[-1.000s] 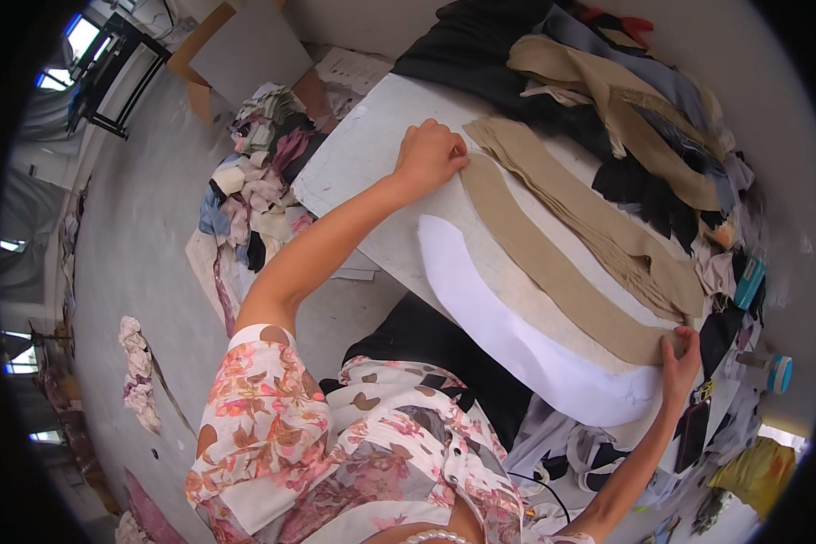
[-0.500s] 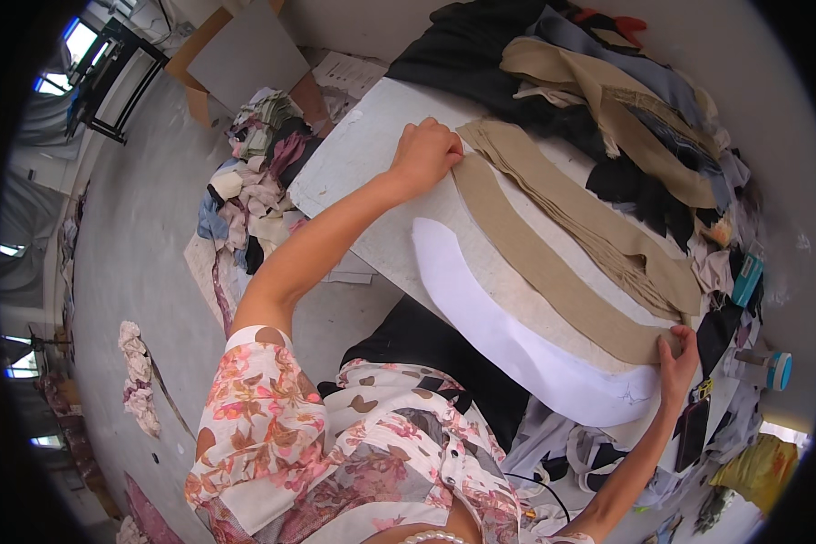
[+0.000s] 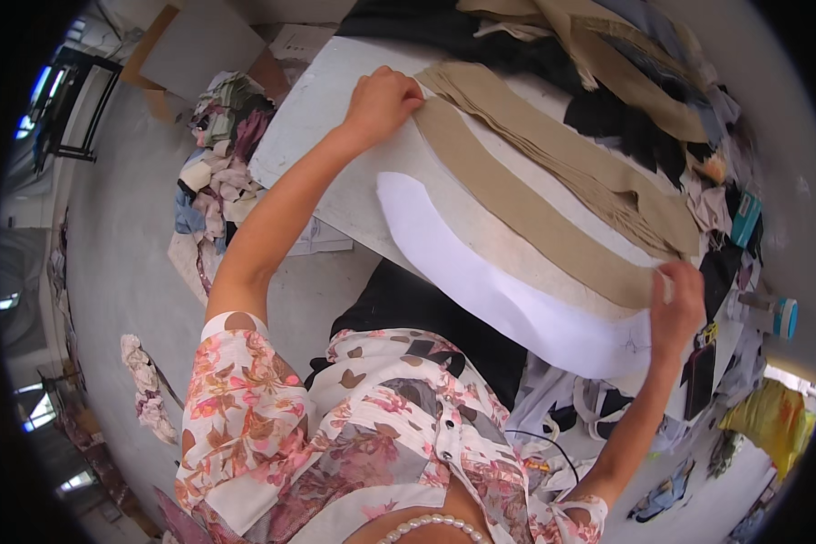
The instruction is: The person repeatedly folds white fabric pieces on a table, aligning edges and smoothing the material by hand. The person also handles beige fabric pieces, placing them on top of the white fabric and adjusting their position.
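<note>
I judge that I am at the step of laying out and straightening the long, curved strip of khaki woven cloth (image 3: 535,208), which lies flat across the white table (image 3: 326,150), from upper centre to right of the frame. My left grip (image 3: 381,107) pinches its upper end, fingertips pressed together; my right grip (image 3: 680,304) is at its lower end, thumb and fingers curled, but I cannot tell whether they close on the cloth. The next move seems to call for an even, light hold at both ends, so the curve does not stretch or skew. On its far side, the layered stack of khaki cloth strips (image 3: 567,150) runs close alongside, leaving only a narrow pale gap. On its near side, the smooth white curved sheet (image 3: 490,290) lies toward the table's front edge, with a wider bare band between. The most open room is at the table's left corner, left of centre; past my right grip, the black rectangular phone (image 3: 700,381) leaves less room.
</note>
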### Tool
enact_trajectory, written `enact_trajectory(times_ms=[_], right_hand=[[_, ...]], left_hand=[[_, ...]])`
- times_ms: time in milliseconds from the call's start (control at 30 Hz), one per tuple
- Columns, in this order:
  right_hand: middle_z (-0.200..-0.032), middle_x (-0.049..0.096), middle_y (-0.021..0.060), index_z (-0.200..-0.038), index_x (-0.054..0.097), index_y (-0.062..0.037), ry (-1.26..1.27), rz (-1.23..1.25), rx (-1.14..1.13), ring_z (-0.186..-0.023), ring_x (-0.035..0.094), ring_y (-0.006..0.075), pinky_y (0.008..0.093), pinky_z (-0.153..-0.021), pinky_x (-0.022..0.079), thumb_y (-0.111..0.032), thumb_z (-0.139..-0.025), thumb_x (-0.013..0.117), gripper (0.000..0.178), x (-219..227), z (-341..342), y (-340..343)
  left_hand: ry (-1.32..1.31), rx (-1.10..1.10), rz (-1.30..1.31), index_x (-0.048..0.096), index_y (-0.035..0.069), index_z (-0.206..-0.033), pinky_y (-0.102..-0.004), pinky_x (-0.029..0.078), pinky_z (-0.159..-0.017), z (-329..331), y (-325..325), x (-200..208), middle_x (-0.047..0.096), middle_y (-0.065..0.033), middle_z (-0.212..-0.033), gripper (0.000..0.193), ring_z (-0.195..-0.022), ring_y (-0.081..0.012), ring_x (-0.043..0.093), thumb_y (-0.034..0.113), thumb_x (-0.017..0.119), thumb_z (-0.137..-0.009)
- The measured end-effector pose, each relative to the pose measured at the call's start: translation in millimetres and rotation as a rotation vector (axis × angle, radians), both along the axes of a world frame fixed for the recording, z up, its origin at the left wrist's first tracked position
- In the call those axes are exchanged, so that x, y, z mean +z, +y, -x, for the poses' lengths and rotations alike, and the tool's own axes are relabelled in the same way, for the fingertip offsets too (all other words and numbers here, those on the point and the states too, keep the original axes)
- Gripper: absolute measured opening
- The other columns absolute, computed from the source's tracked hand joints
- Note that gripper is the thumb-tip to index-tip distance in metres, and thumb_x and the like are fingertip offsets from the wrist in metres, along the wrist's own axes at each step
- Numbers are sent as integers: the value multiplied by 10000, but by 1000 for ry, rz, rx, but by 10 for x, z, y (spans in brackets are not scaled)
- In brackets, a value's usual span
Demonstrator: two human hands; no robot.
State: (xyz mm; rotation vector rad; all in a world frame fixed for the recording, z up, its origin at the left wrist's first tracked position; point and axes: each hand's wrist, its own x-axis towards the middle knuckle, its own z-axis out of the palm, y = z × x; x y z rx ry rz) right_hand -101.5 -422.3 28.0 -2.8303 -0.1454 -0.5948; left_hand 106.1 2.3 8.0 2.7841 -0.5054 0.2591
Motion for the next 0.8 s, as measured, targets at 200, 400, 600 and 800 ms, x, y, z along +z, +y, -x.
enact_trajectory(times_ms=[200, 400, 600, 800], right_hand=[[-799, 615, 103, -815, 625, -62, 221, -257, 330, -773, 617, 293, 395, -650, 494, -60, -760, 686, 82, -13, -367, 1076], [-813, 638, 100, -851, 636, -45, 267, -25, 388, -797, 626, 298, 398, -658, 507, -41, -758, 691, 108, -158, -616, 1307], [-766, 602, 104, -777, 582, -46, 248, 135, 404, -783, 605, 294, 408, -644, 501, -41, -750, 638, 63, -199, -611, 1343], [-730, 566, 90, -723, 534, -63, 183, 169, 446, -742, 583, 274, 392, -614, 465, -30, -700, 594, 73, -187, -592, 1335]], left_hand=[[12, -4, 38, 740, 90, -833, -384, 495, -800, -18, 23, -64, 696, -69, -817, 86, -891, -256, 617, 153, 695, -795], [14, -18, 47, 738, 62, -868, -354, 509, -790, -34, 6, -52, 696, -79, -822, 105, -883, -236, 625, 133, 713, -795], [10, -4, 82, 736, 50, -868, -355, 510, -786, -11, 4, -73, 699, -82, -819, 113, -875, -240, 623, 135, 714, -797], [7, 0, 107, 741, 53, -863, -362, 512, -789, -9, 8, -82, 702, -90, -822, 109, -874, -250, 628, 136, 712, -797]])
